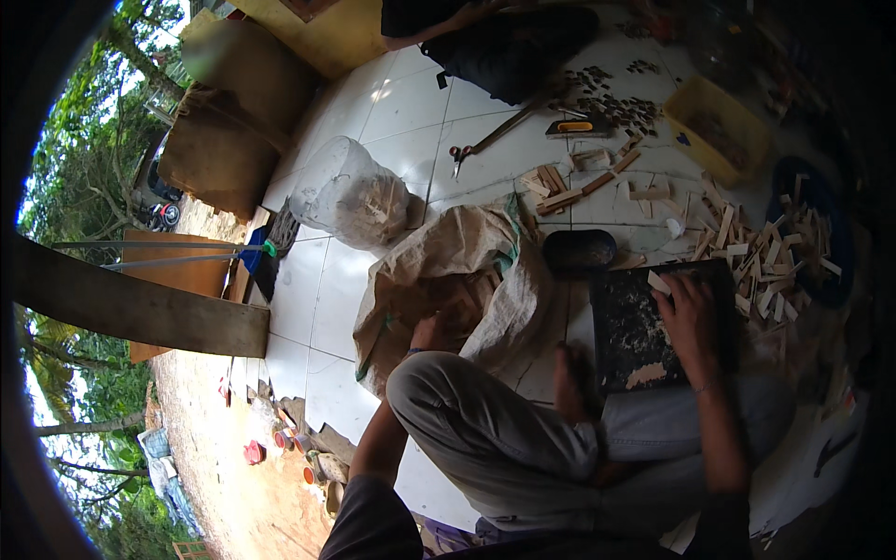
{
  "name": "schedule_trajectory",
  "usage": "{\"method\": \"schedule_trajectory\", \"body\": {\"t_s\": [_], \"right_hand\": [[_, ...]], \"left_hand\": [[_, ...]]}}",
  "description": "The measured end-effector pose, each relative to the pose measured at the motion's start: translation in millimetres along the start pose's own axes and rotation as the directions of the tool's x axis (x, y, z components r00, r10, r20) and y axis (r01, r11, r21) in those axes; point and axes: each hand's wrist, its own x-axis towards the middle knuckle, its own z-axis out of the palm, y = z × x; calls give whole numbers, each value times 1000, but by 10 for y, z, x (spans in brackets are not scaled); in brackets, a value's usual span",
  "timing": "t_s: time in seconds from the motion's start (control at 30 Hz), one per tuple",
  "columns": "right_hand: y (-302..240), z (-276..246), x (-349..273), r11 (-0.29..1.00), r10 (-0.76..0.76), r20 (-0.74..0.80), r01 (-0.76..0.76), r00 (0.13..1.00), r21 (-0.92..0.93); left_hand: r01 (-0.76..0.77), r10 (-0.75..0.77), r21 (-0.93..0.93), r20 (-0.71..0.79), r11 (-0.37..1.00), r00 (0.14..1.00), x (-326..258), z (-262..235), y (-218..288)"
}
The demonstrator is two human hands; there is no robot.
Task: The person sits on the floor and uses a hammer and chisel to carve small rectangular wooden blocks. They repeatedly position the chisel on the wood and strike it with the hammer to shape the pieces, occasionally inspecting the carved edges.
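My left hand [430,331] reaches into the mouth of a pale woven sack [392,280] that holds wooden pieces [483,283]. Its fingers are lost in the shadow inside, so their grip is hidden. Over a worn black board [621,322] beside my shin, my right hand [689,322] is closed on a small pale wood block [659,282] between thumb and fingers. A dark oblong tray [579,250] lies on the floor between the sack and the board.
Loose wood sticks [770,266] heap at the right by a dark blue basin [845,280]. A yellow tub [714,131], scissors [458,157] and a handsaw [577,125] lie farther off. A stuffed white bag [350,196] stands behind the sack. Another person [504,47] sits opposite.
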Motion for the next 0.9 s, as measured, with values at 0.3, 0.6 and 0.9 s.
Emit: {"method": "schedule_trajectory", "body": {"t_s": [0.3, 0.6, 0.9], "right_hand": [[-55, -30, -21, 994, -56, -6, 56, 998, -98], [-152, -296, -37, 1000, 1, 83, -2, 997, 12], [-59, -223, -40, 950, 82, 95, -107, 992, 294]], "left_hand": [[32, -40, 388, 12, 921, 999, 314, -28, -254], [-242, 240, 255, 37, 936, 970, 42, -918, 593], [-376, 357, -313, -120, 872, 926, -115, -1540, 2560]]}}
